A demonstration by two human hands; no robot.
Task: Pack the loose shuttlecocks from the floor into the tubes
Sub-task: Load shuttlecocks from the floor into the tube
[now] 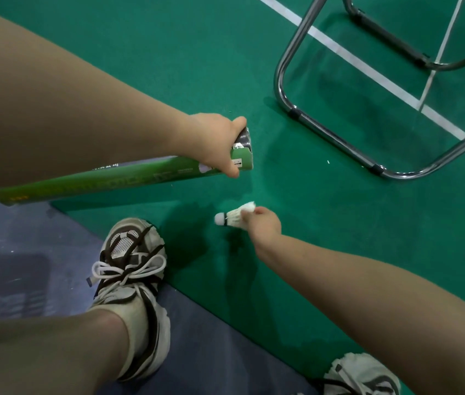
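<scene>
My left hand (214, 143) grips a long green shuttlecock tube (106, 181) near its open end, which points right above the green court floor; something white shows inside the mouth. Below it and to the right, my right hand (262, 222) pinches a white feather shuttlecock (234, 216) by its feathers, cork tip pointing left. The shuttlecock is apart from the tube mouth, lower than it.
A chrome tubular chair frame (325, 132) stands on the green floor (197, 52) at the upper right, crossing a white court line (368, 67). My left shoe (131, 280) rests at the edge of a blue mat (26, 266); my right shoe (362, 374) shows at the bottom.
</scene>
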